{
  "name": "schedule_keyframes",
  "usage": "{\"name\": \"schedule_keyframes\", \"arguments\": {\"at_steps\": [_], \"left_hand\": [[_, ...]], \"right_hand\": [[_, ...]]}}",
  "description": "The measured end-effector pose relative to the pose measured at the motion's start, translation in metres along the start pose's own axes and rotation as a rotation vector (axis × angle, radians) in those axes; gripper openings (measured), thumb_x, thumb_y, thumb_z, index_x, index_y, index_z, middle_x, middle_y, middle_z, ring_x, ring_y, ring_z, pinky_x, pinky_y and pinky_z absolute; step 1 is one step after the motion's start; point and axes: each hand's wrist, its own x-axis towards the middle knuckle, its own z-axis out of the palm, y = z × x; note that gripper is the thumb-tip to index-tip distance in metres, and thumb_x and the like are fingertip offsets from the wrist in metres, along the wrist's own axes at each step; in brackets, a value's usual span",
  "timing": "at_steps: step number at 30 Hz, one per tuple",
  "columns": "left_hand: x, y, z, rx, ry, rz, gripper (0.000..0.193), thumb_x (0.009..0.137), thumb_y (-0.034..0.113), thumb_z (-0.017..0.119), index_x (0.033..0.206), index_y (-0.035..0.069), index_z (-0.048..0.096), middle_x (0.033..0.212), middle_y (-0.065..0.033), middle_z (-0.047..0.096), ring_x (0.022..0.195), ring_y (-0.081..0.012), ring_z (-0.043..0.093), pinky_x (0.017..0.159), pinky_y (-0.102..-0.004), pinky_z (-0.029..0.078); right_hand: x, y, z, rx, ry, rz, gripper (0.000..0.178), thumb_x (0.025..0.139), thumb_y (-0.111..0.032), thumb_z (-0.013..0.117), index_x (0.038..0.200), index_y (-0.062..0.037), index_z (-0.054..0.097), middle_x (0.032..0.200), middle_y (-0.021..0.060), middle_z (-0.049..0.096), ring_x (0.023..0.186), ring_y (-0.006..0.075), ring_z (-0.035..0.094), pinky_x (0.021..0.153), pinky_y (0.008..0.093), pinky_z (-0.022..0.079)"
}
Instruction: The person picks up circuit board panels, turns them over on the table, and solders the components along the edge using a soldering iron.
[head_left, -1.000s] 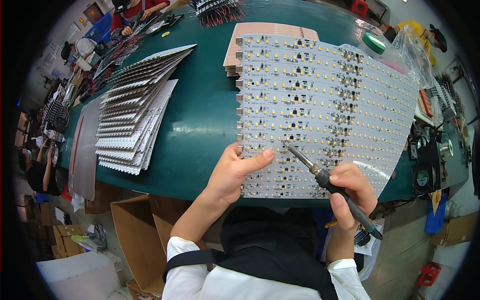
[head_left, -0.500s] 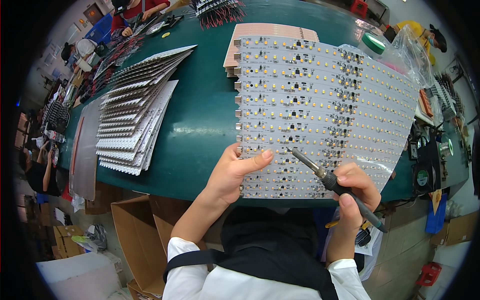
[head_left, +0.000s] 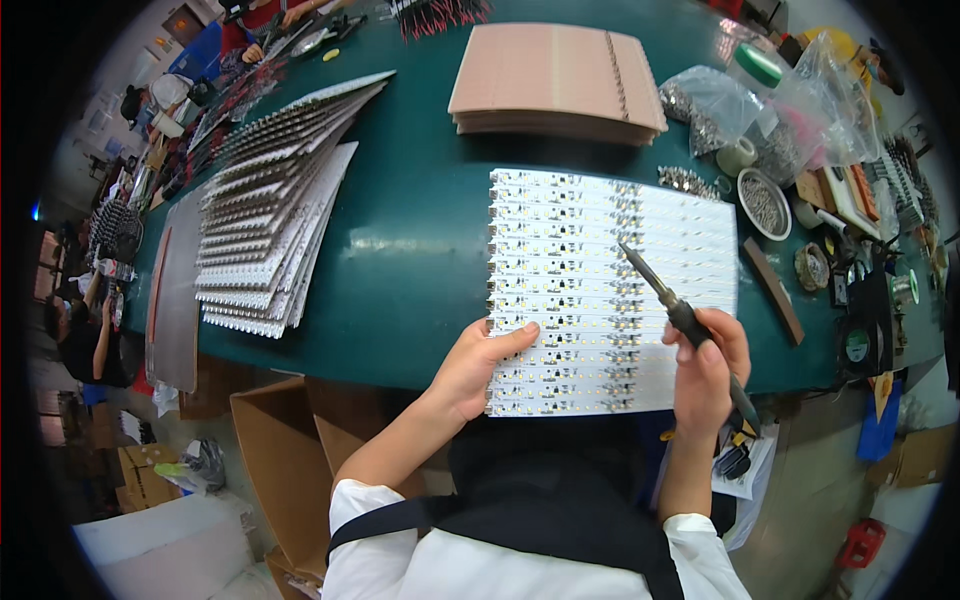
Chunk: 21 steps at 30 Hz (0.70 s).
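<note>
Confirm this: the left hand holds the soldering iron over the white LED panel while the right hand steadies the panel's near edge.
Hands are swapped. In the head view, the right hand holds the soldering iron over the white LED panel, and the left hand steadies its near edge.

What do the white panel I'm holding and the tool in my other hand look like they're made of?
The white panel looks like rigid circuit board with a matte white coating, judging by its rows of small yellowish components. The tool in the right hand seems to have a dull metal shaft and a black handle, likely plastic or rubber.
</note>
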Motion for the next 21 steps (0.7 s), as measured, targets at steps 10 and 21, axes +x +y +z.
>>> {"name": "schedule_keyframes", "arguments": {"at_steps": [10,21], "left_hand": [[-0.008,0.017,-0.038,1.660,0.405,0.835,0.034,0.091,0.022,0.066,0.116,-0.001,0.058,0.095,-0.0145,0.065,0.086,-0.0299,0.063,0.076,-0.0385,0.048],[0.001,0.003,-0.024,1.163,0.124,0.691,0.010,0.096,0.004,0.050,0.101,0.001,0.058,0.093,-0.0078,0.051,0.080,-0.0171,0.052,0.072,-0.0286,0.044]], "right_hand": [[-0.033,0.056,-0.006,-0.081,0.057,0.318,0.031,0.086,-0.003,0.063,0.116,0.0041,0.058,0.096,0.0105,0.066,0.090,0.0132,0.061,0.080,0.0249,0.048],[-0.054,0.058,0.009,-0.239,-0.034,0.259,0.018,0.089,-0.005,0.066,0.102,0.0060,0.062,0.090,0.0156,0.069,0.071,0.0121,0.066,0.059,0.0218,0.050]]}}
